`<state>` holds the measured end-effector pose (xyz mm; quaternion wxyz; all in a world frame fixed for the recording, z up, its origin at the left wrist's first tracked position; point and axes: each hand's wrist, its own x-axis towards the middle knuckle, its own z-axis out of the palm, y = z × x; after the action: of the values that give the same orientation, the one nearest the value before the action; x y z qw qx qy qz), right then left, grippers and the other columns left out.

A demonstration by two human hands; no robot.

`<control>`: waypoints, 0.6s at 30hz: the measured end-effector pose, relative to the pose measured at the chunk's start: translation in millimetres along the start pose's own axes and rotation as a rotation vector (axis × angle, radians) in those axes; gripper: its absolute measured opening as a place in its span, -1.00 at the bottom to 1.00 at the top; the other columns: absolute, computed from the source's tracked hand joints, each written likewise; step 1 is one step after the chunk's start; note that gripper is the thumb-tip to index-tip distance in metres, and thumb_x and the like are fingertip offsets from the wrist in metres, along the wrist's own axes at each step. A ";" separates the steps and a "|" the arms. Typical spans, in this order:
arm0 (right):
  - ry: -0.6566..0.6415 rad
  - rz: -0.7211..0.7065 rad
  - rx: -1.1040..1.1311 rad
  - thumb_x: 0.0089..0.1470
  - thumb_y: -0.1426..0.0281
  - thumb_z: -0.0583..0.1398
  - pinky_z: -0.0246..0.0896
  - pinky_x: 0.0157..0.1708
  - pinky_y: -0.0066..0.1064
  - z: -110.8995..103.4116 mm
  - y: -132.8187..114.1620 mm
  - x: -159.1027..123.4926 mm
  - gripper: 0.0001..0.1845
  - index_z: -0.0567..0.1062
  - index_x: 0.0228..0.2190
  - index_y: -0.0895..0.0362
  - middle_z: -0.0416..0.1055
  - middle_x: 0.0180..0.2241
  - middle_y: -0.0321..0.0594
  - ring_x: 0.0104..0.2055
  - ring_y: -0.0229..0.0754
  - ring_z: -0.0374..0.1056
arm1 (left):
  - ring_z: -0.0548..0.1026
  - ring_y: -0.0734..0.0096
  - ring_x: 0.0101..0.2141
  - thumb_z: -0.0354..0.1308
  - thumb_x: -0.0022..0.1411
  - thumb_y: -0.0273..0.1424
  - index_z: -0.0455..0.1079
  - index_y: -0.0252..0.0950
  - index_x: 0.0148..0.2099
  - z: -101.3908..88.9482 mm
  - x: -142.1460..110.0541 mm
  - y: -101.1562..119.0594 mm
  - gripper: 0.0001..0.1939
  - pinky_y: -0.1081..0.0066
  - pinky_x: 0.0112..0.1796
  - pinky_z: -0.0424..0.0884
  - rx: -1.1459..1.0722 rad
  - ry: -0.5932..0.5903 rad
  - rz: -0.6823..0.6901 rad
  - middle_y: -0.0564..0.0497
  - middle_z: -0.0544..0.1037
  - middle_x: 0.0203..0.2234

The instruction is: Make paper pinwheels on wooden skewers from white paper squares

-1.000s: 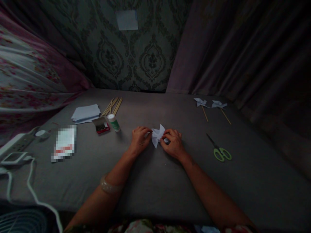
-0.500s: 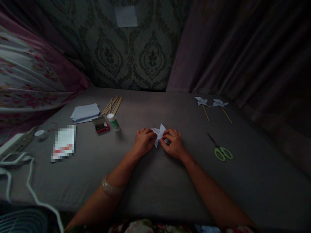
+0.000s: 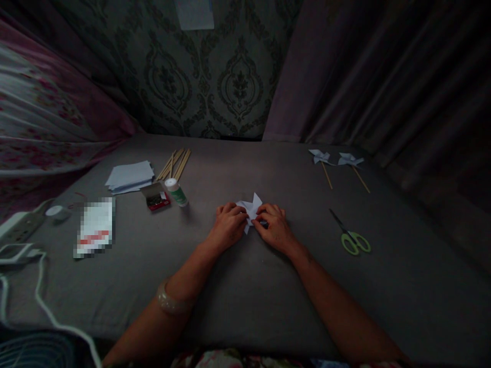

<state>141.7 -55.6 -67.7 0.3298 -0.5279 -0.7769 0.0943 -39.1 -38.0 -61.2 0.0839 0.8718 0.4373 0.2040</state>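
A white paper pinwheel (image 3: 251, 208) lies at the middle of the cloth-covered surface, its pointed blades showing between my fingers. My left hand (image 3: 230, 223) grips its left side, fingers bent and pressed onto the paper. From the right, my right hand (image 3: 274, 225) pinches the other side with thumb and fingertips. The hands partly cover the pinwheel's outer blades. No stick shows on this one. To the right of my right hand lie scissors (image 3: 350, 237) with green handles, blades pointing away.
Two finished-looking pinwheels on sticks (image 3: 321, 157) lie back right. On the left are a paper stack (image 3: 130, 176), wooden sticks (image 3: 174, 163), a glue bottle (image 3: 176, 192), an open small red box (image 3: 156, 198), a blurred packet (image 3: 95, 225), a power strip (image 3: 21, 225) and a white cable (image 3: 49, 312).
The view has tilted slightly, so surrounding things sit a little differently in the picture. Both hands keep their hold on the pinwheel, with barely any finger movement.
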 end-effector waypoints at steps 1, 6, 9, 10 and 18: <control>-0.004 -0.003 -0.001 0.11 0.39 0.19 0.09 -0.11 -0.21 0.0 0.5 0.0 -0.85 0.48 -0.49 0.09 0.45 -0.22 -0.18 -0.13 -0.10 0.29 | 0.33 0.16 -0.06 0.05 0.27 -0.40 0.50 -0.18 -0.12 -0.3 0.3 0.3 -0.79 0.14 -0.06 0.15 -0.004 -0.001 -0.003 -0.03 0.55 -0.13; 0.029 0.036 -0.023 0.11 0.38 0.19 0.10 -0.13 -0.21 2.6 3.0 0.3 -0.85 0.47 -0.49 0.09 0.44 -0.25 -0.18 -0.14 -0.10 0.29 | 0.34 0.16 -0.06 0.07 0.26 -0.40 0.50 -0.21 -0.15 -0.7 2.2 1.9 -0.80 0.12 -0.04 0.14 -0.031 -0.018 -0.031 -0.04 0.57 -0.15; 0.058 0.068 -0.043 0.11 0.38 0.19 0.10 -0.14 -0.21 4.9 3.4 0.9 -0.84 0.47 -0.50 0.09 0.43 -0.26 -0.18 -0.14 -0.09 0.29 | 0.34 0.16 -0.06 0.06 0.26 -0.41 0.51 -0.19 -0.16 -0.6 2.4 2.1 -0.80 0.12 -0.03 0.15 -0.039 -0.019 -0.034 -0.05 0.57 -0.16; 0.063 0.073 -0.050 0.10 0.38 0.19 0.10 -0.14 -0.21 5.5 3.2 1.2 -0.84 0.47 -0.50 0.09 0.43 -0.26 -0.17 -0.14 -0.09 0.29 | 0.34 0.17 -0.06 0.06 0.26 -0.40 0.51 -0.18 -0.16 -0.8 2.3 2.2 -0.80 0.12 -0.03 0.14 -0.040 -0.017 -0.030 -0.05 0.57 -0.16; 0.072 0.101 -0.102 0.08 0.38 0.19 0.12 -0.15 -0.18 8.8 2.5 3.9 -0.84 0.45 -0.52 0.09 0.44 -0.26 -0.15 -0.15 -0.05 0.28 | 0.33 0.15 -0.05 0.05 0.28 -0.38 0.52 -0.18 -0.18 -2.5 1.1 2.8 -0.80 0.12 -0.04 0.13 -0.013 -0.003 0.004 -0.03 0.57 -0.15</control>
<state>137.3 -49.3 -74.0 0.3252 -0.5854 -0.7408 0.0521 -37.5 -38.9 -57.7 0.0896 0.8725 0.4341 0.2055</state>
